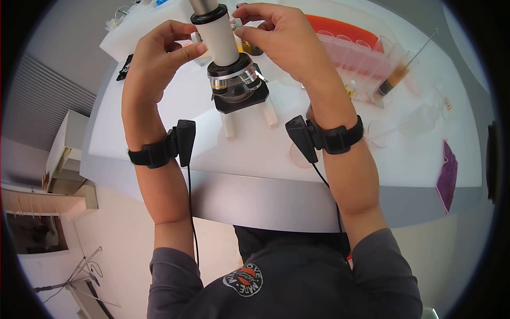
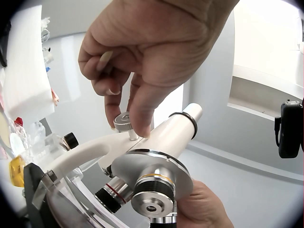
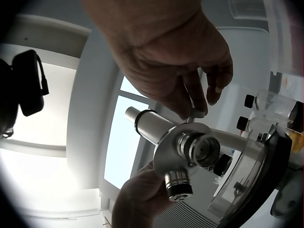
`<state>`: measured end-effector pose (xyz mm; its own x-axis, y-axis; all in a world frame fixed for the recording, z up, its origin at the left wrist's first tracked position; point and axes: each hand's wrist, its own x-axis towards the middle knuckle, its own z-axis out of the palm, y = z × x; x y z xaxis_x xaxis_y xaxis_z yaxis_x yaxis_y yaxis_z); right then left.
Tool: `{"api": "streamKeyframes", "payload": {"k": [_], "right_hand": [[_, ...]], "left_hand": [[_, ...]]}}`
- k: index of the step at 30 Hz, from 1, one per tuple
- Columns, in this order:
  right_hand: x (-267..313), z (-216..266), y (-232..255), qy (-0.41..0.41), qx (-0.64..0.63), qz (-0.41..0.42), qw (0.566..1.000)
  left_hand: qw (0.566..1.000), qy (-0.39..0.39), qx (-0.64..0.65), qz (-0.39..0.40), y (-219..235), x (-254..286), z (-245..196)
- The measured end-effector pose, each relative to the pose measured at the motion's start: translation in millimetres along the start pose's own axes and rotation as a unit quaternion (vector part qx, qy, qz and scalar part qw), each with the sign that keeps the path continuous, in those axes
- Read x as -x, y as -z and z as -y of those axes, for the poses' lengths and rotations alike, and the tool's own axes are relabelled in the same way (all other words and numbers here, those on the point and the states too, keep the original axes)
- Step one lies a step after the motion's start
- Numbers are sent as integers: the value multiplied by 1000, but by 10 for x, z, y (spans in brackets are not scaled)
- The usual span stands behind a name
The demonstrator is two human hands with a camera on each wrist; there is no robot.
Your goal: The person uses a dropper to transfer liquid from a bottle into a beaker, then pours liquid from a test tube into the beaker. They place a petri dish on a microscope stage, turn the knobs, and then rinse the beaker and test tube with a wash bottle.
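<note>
A white microscope (image 1: 222,45) with a black stage (image 1: 241,101) stands on the table between both hands. My left hand (image 1: 159,58) pinches the ridged metal focus knob (image 2: 123,122) on the tube's left side between thumb and fingers. On the opposite side, my right hand (image 1: 292,42) has thumb and fingers around the matching focus knob (image 1: 237,23). In the right wrist view, that knob (image 3: 196,113) is partly hidden by the fingertips. Below the tube, the round nosepiece carries several objective lenses (image 2: 153,194). The eyepiece end is cut off at the top of the head view.
Right of the microscope are a rack of clear tubes with pink liquid (image 1: 353,56), an orange-red tray (image 1: 340,26), and a container of dark liquid with a thin rod (image 1: 393,80). A purple cloth (image 1: 447,175) lies at the right edge. White foam (image 1: 141,29) stands behind, left.
</note>
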<state>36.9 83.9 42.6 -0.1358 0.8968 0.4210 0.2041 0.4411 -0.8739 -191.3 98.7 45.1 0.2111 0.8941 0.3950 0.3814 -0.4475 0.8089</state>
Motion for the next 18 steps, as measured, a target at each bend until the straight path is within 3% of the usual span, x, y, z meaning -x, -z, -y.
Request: {"api": "streamKeyframes", "payload": {"k": [9, 18], "right_hand": [[61, 31, 40, 50, -17, -1, 999], [27, 53, 58, 3, 7, 15, 1000]], "left_hand": [[999, -6, 32, 11, 0, -28, 35], [999, -24, 23, 4, -10, -33, 59]]}}
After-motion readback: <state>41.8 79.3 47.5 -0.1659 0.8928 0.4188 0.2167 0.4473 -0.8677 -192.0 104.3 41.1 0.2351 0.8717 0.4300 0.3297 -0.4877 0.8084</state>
